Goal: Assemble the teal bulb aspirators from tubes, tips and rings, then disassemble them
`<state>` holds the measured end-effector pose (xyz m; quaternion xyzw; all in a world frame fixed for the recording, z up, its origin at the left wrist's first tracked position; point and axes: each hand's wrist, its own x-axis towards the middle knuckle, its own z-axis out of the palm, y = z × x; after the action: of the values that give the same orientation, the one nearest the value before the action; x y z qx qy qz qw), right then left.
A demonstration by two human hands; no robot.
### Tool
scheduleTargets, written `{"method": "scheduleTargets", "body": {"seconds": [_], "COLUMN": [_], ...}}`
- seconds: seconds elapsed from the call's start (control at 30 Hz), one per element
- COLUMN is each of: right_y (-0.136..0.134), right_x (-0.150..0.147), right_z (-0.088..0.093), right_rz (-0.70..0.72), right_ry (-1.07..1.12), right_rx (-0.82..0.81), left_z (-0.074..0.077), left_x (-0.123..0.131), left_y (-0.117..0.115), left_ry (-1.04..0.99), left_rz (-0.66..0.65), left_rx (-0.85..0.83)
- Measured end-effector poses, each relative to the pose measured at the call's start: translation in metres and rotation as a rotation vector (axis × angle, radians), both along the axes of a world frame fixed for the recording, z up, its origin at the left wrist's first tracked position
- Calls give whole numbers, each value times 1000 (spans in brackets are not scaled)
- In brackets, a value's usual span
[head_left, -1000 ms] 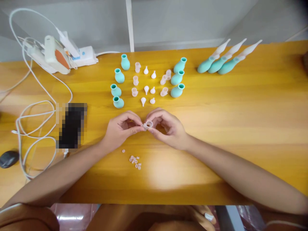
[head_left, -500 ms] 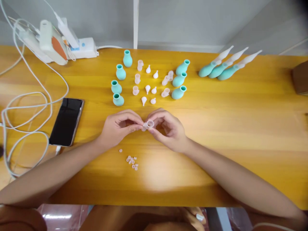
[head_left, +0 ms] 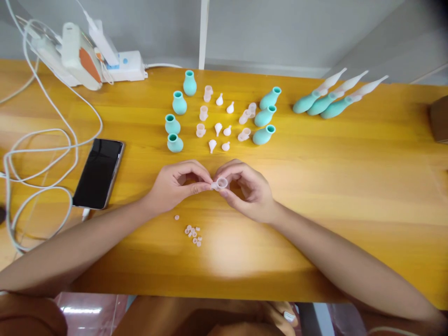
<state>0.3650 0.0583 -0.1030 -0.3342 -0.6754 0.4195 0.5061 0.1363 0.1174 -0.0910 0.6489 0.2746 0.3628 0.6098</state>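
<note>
Between my two hands is a small translucent plastic connector [head_left: 222, 182] with a round open mouth and a short side stub, its mouth facing up. The thumb and forefinger of my left hand [head_left: 177, 187] pinch the stub end. My right hand [head_left: 249, 192] grips the round end between thumb and fingertips. Whether a small cap sits on the stub is hidden by the left fingertips. Below the hands lies a small heap of tiny pale ring-like caps [head_left: 192, 231], with one cap [head_left: 177, 217] apart. Similar connectors [head_left: 200, 130] stand farther back.
Teal rubber bulbs [head_left: 174, 143] stand at back left, others [head_left: 264, 135] at centre right. White teardrop-shaped pieces [head_left: 227, 130] lie between them. Three teal bulbs with long white tips [head_left: 338, 106] lie at back right. A phone [head_left: 99, 173], cables and a power strip [head_left: 128, 67] occupy the left.
The whole view has shifted slightly. The connector has turned a little in my fingers, and less of its stub shows beside the left fingertips. Both hands keep their pinch.
</note>
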Motion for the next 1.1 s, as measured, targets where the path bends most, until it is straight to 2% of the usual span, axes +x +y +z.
{"method": "scheduleTargets", "body": {"seconds": [0.47, 1.1], "right_y": [-1, -1], "right_x": [2, 3], "right_z": [0, -1], "right_rz": [9, 25], "right_ry": [-15, -20], "right_rx": [-39, -23], "left_z": [2, 0], "left_x": [0, 0], "left_y": [0, 0], "left_ry": [20, 37], "left_rz": [-34, -12], "left_rx": [-29, -9]}}
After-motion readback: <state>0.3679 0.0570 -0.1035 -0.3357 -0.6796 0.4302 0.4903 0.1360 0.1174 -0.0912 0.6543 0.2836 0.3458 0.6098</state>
